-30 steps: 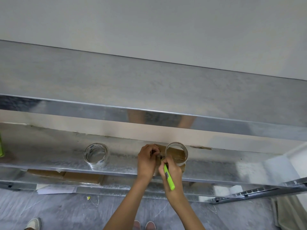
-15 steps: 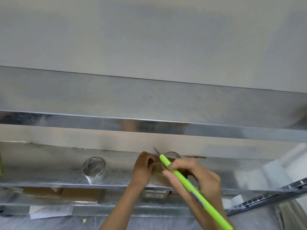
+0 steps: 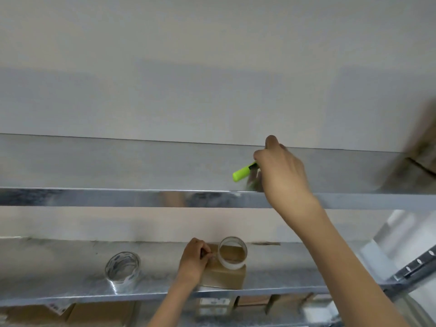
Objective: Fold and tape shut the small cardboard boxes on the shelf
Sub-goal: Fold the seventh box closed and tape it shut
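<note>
Head view: left hand (image 3: 193,260) pinches tape (image 3: 232,265) atop the light, stiff-looking cardboard box (image 3: 224,278), best steadied by its side walls, while right hand (image 3: 283,175) grips a green cutter (image 3: 244,172).

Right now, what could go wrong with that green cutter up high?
1. The right hand holds the green cutter over the upper shelf, not far from its front edge. If it is put down there, it might slide off and fall. Whether its blade is out is hidden.
2. The tape roll stands on edge atop the small box, the left hand beside it. It could roll off.
</note>
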The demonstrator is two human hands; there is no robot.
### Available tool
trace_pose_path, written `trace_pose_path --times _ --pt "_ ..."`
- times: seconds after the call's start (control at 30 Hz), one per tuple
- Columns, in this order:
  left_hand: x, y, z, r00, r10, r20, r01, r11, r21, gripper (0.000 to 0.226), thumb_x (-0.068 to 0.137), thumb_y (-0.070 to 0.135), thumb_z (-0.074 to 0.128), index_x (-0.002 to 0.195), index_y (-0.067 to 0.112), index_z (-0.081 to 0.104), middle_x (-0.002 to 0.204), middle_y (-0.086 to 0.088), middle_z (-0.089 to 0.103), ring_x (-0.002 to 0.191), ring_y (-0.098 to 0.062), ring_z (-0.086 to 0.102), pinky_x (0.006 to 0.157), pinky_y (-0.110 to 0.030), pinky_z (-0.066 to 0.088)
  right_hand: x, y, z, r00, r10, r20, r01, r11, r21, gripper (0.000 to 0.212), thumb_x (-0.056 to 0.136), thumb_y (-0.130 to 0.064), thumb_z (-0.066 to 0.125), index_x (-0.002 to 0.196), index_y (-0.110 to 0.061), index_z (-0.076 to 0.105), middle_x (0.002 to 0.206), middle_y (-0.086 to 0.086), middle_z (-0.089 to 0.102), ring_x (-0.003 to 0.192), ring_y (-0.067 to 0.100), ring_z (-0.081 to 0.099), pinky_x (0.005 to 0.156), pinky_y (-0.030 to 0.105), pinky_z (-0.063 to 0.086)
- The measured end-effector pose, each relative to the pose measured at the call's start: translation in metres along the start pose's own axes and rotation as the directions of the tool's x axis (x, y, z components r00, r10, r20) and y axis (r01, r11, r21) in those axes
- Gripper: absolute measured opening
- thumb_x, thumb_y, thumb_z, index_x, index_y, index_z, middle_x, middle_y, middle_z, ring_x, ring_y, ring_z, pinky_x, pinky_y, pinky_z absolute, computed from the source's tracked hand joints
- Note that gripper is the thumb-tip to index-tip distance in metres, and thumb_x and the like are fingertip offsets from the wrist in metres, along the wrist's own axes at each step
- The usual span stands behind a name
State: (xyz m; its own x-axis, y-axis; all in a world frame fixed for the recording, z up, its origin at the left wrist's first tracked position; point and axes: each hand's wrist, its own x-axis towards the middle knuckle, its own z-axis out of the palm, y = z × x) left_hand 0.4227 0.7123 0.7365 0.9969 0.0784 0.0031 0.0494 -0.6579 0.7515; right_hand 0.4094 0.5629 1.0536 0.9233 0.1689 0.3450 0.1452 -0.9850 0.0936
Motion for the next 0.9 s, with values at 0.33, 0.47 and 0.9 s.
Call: trace_pose_path --times 0.33,0.47,0.9 --pt "-0.003 -0.001 0.004 0.999 0.000 -0.043 -0.002 0.999 -0.040 0.015 0.082 0.013 0.068 0.077 0.020 0.056 0.089 0.007 0.051 0.076 -0.005 0.052 0.065 -0.007 0.038 0.003 -0.003 0.010 1.000 0.007 -0.016 -0.008 1.000 -0.031 0.052 0.082 0.002 0.055 0.132 -0.005 0.041 0.124 0.013 0.043 0.109 0.028 0.047 0.061 0.032 0.032" --pt "-0.007 -0.003 0.005 0.998 0.005 -0.070 -0.013 0.993 -0.115 0.008 0.082 0.008 0.066 0.082 0.014 0.060 0.092 0.003 0.055 0.080 -0.011 0.055 0.071 -0.013 0.043 -0.088 -0.020 0.038 0.741 -0.104 -0.663 0.393 0.868 0.303 0.020 0.085 0.003 0.054 0.094 -0.005 0.070 0.074 0.005 0.061 0.062 0.023 0.056 0.047 0.030 0.042" --pt "-0.017 -0.007 0.017 0.975 -0.032 -0.218 -0.034 0.955 -0.296 0.023 0.076 -0.011 0.057 0.073 0.012 0.060 0.085 0.004 0.056 0.078 -0.004 0.056 0.070 -0.008 0.040 -0.096 -0.044 0.283 0.978 -0.187 0.096 0.137 0.913 0.384 0.029 0.073 -0.015 0.074 0.099 -0.025 0.067 0.081 0.004 0.053 0.071 0.024 0.054 0.061 0.038 0.048"
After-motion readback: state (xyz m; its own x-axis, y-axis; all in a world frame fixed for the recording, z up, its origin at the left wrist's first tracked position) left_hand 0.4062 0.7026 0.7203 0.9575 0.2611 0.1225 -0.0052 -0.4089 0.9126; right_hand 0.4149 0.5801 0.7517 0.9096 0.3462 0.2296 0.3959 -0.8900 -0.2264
